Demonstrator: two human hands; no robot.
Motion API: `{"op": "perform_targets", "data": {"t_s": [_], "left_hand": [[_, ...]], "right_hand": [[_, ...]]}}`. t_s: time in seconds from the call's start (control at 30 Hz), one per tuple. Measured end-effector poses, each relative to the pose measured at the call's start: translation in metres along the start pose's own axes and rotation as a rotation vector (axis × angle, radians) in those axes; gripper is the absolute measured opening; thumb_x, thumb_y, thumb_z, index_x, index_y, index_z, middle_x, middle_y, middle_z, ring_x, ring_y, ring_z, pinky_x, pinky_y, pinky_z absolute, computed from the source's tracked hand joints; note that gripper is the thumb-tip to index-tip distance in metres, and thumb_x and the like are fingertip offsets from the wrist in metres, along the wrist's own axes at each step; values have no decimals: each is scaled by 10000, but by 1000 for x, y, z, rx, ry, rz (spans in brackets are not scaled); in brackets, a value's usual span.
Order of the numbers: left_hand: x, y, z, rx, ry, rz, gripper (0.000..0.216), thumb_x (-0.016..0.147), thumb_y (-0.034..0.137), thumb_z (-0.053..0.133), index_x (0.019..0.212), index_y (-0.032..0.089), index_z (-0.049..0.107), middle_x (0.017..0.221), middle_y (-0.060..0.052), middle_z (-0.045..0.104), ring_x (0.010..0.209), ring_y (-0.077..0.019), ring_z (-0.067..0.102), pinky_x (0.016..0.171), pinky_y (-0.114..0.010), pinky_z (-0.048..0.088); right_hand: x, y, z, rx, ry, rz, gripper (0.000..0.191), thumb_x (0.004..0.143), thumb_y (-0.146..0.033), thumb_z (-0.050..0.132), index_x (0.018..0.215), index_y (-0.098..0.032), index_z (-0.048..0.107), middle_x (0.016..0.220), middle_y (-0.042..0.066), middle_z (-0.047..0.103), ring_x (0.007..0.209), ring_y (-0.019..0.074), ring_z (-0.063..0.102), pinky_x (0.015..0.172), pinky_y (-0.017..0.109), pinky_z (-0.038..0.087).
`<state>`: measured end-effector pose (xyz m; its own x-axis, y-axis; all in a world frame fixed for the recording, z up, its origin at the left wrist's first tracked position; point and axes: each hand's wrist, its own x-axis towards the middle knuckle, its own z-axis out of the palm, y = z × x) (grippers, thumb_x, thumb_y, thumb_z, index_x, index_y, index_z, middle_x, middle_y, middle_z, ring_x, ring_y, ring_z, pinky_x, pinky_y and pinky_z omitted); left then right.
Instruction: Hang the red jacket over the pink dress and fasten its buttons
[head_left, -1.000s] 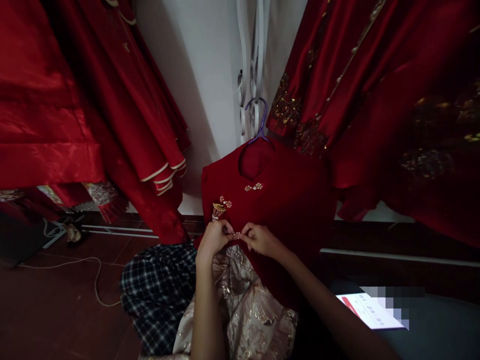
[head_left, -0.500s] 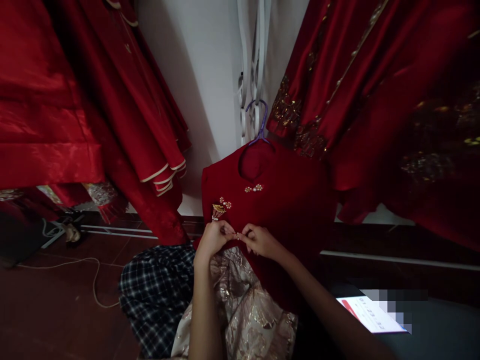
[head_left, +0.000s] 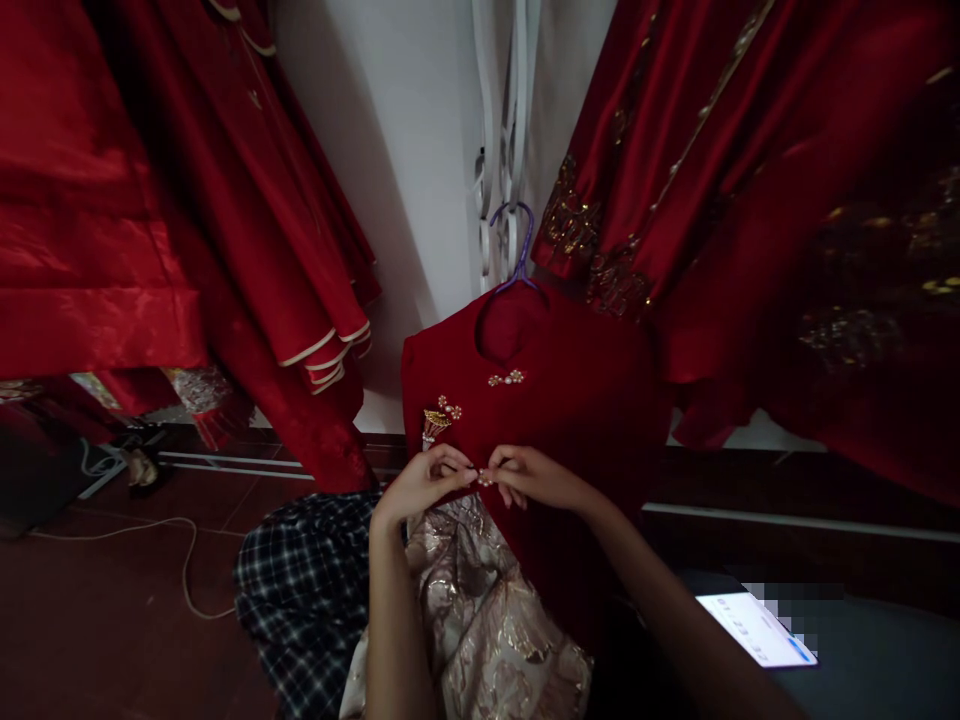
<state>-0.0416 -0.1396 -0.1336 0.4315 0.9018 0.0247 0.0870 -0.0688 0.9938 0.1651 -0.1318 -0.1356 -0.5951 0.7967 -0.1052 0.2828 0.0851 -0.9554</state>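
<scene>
A dark red garment (head_left: 570, 400) hangs on a purple hanger (head_left: 516, 250) in front of me. It carries pearl fasteners near the collar (head_left: 506, 378), and a gold fan-shaped ornament (head_left: 435, 420) sits on its left side. My left hand (head_left: 424, 482) and my right hand (head_left: 536, 476) meet at the garment's front edge. Both pinch a small pearl fastener (head_left: 484, 478) between fingertips. A shiny beige and gold fabric (head_left: 487, 610) lies under my forearms.
Red satin garments hang at the left (head_left: 112, 220) and right (head_left: 750, 200). White hangers (head_left: 506, 120) dangle against the white wall. A dark plaid cloth (head_left: 307, 590) lies low on the left. A lit phone screen (head_left: 754, 628) rests at lower right. A cord (head_left: 180, 560) trails over the reddish floor.
My hands have shifted slightly; the left hand's fingers have stretched out toward the right hand at the fastener. The phone screen shows different content.
</scene>
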Motion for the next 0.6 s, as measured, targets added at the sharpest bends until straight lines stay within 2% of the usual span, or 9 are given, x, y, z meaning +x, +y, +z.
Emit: {"op": "perform_targets", "data": {"t_s": [0.1, 0.2, 0.37, 0.6], "left_hand": [[5, 5, 1, -194, 155, -28, 406, 693, 435, 658, 955, 132, 593, 803, -42, 638, 710, -124, 624, 732, -270, 497], [16, 4, 8, -362, 299, -19, 454, 723, 479, 614, 1007, 125, 608, 856, -75, 661, 726, -133, 637, 740, -281, 510], [34, -2, 24, -547, 444, 25, 453, 724, 448, 628, 1024, 108, 643, 945, -112, 677, 778, -127, 643, 758, -253, 502], [39, -5, 28, -535, 542, 38, 404, 679, 383, 670, 979, 114, 677, 858, -89, 702, 706, -108, 634, 682, -212, 489]], "right_hand": [[-13, -17, -12, 88, -148, -45, 290, 813, -441, 527, 792, -158, 466, 549, -19, 589, 432, 69, 503, 448, 184, 395], [-25, -24, -24, 148, -241, -47, 275, 807, -415, 558, 799, -157, 463, 540, -26, 584, 441, 67, 509, 451, 177, 385], [-31, -21, -33, 162, -267, -53, 244, 801, -369, 586, 787, -148, 482, 551, -27, 584, 454, 56, 518, 450, 165, 379], [-25, -17, -25, 118, -295, -60, 244, 816, -381, 564, 797, -149, 493, 581, -29, 572, 481, 54, 518, 475, 174, 395]]}}
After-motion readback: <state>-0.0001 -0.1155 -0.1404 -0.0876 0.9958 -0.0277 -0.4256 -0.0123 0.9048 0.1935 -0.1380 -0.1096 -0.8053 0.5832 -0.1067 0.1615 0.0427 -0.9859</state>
